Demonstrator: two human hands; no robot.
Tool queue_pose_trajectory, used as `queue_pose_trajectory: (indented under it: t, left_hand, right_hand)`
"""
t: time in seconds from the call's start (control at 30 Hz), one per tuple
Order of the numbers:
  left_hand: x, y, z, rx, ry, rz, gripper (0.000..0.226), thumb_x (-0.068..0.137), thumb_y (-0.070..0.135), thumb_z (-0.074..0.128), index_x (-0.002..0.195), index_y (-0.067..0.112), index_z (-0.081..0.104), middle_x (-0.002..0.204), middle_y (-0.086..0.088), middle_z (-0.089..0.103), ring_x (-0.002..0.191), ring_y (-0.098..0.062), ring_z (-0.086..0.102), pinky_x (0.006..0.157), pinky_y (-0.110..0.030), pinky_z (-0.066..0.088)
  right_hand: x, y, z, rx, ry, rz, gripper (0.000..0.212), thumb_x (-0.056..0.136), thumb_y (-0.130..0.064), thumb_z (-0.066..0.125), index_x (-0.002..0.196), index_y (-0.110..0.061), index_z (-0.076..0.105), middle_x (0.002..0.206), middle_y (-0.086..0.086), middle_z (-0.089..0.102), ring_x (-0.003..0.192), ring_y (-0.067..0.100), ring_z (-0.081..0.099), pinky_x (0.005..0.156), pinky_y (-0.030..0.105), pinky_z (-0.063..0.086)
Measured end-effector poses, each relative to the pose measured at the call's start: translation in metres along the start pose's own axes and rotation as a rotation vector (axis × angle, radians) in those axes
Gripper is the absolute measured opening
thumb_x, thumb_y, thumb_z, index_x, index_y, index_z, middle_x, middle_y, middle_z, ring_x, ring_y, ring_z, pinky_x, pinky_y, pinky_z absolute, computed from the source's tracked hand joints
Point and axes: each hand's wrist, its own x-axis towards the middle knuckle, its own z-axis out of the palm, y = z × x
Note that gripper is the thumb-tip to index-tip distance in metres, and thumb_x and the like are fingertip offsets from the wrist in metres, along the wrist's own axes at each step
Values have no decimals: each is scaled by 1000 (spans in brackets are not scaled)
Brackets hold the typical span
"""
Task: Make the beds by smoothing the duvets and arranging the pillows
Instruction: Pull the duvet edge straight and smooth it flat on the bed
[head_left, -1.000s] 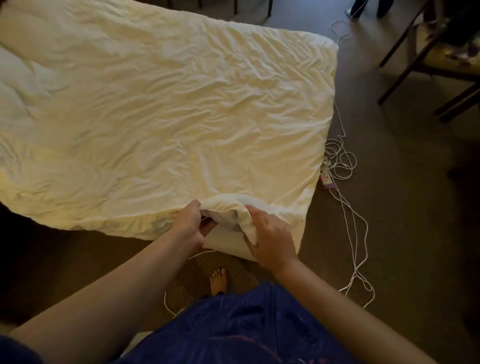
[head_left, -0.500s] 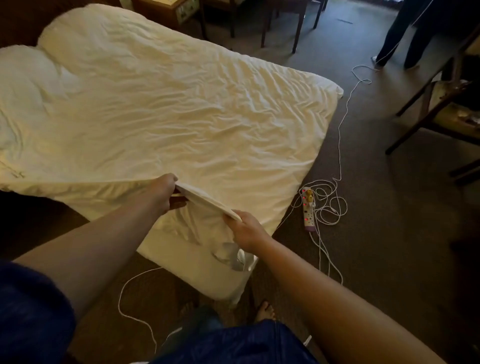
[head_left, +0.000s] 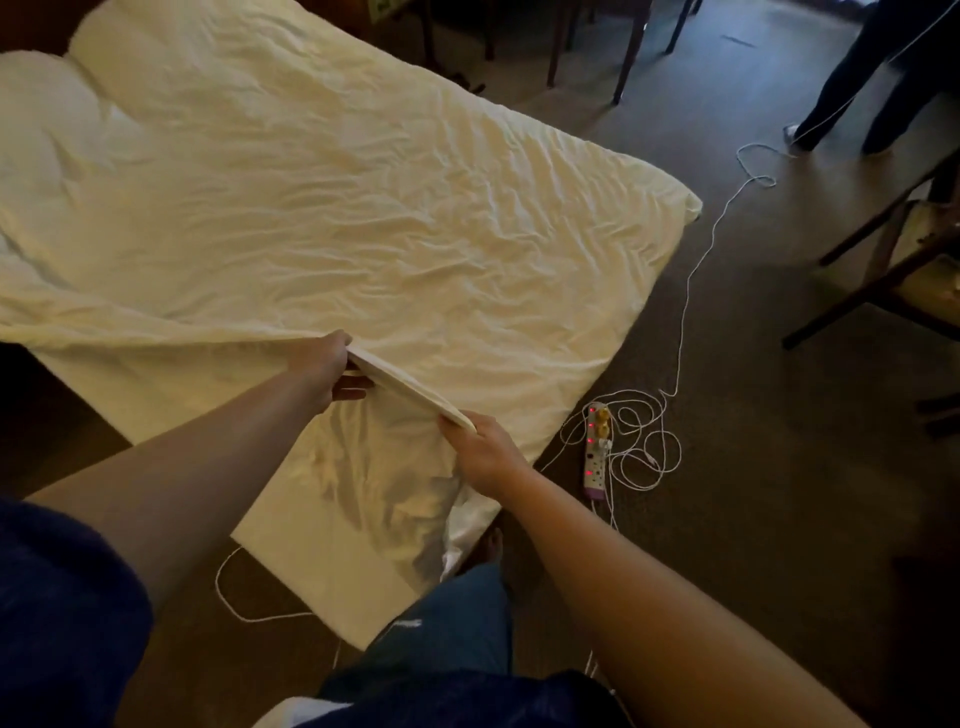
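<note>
Duvet: a cream duvet (head_left: 322, 208) lies wrinkled across the bed, running from the far left corner to the near edge, where its hem is lifted off the mattress.
Hem: the raised edge stretches taut in a straight line between the two hands, sloping down from left to right; below it the cloth hangs loose in shadowed folds over the bed's near corner.
Left hand: the left hand (head_left: 324, 366) grips the hem at its upper end, fingers curled over the top and thumb beneath, arm reaching in from the lower left.
Right hand: the right hand (head_left: 485, 452) pinches the lower end of the same hem near the bed's corner, knuckles up, fingers closed round the cloth.
Pillows: two soft humps at the far left end lie under the duvet; their shape is hard to make out.
Person: dark blue clothing fills the bottom of the view, with one bare foot (head_left: 491, 543) on the carpet just beside the bed corner.
Floor: a power strip (head_left: 596, 452) with red lights lies near the bed's right side amid a tangle of white cable (head_left: 685, 291) that trails off across the brown carpet.
Beyond: chair legs stand past the bed, and a second person's legs (head_left: 852, 83) are at the top right.
</note>
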Motion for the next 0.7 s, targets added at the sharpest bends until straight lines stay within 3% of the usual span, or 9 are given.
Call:
queue_pose_trajectory:
  t: [0.1,0.23,0.43,0.53,0.7]
  left_hand:
    - [28,21,28,16,23,2,30,104,35,47,103,6,55,88,-11,61,73,-28,64,59,-38,53]
    - [60,53,64,39,86,32,30,101,36,55,85,10,53,80,-11,53,66,-29,58,57,-38,52]
    - [102,90,119,88,179,57,37,101,32,56,71,10,50,69,-10,52,59,-28,55,54,-37,51]
    - [130,107,151,193,217,83,42,100,31,53,65,8,51,59,-10,54,56,-32,59,61,-38,55]
    - [197,130,211,372,278,91,51,100,29,50,54,10,42,54,-7,45,57,-31,50,56,-36,36]
  right_hand:
    - [29,-4,-30,49,21,26,43,110,-32,49,99,7,63,76,11,52,71,22,49,64,34,34]
    - [64,-12,-70,56,0,68,35,110,-33,49,83,-18,64,70,1,57,68,22,54,62,35,42]
    - [134,-14,-133,-6,-34,83,30,109,-32,51,88,-20,70,82,6,65,77,21,59,70,43,49]
    - [174,-10,-168,-35,-74,56,28,109,-26,51,87,-24,68,78,-2,62,73,12,56,69,36,45]
    - [262,1,-232,-212,-219,83,17,101,-17,56,93,-14,71,80,5,67,73,17,64,66,39,58]
